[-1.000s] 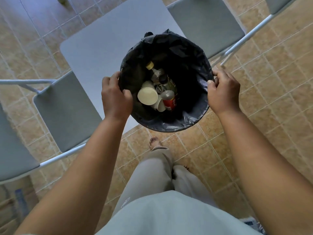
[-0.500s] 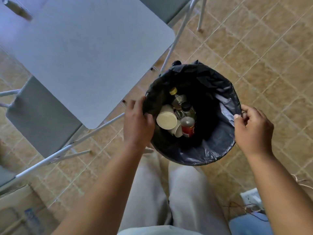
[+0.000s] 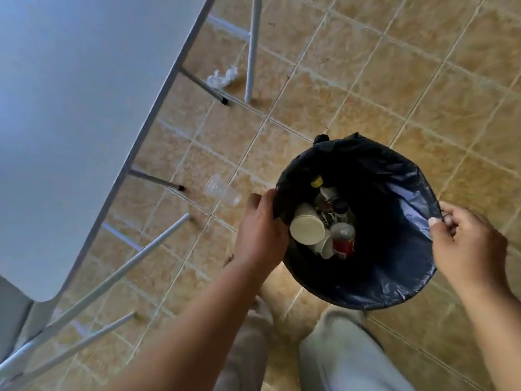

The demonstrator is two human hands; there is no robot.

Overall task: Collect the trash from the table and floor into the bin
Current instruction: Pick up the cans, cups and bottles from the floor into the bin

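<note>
Seen from above, two bare arms reach forward, hands well apart. The left hand (image 3: 260, 230) grips the rim of a round bin (image 3: 394, 277) at its nine o'clock, fingers curled over the edge. The right hand (image 3: 468, 249) pinches the black liner at three o'clock. Inside the bin lie paper cups (image 3: 307, 230), a red-labelled bottle (image 3: 342, 239) and a yellow-capped bottle (image 3: 317, 182). On the tiled floor (image 3: 366, 80), a clear plastic cup (image 3: 222, 191) lies on its side near the bin's ten o'clock. A crumpled tissue (image 3: 222, 76) sits farther off, at eleven o'clock, beside the table (image 3: 70, 108).

The table (image 3: 70, 108) is cut off at top and left.
</note>
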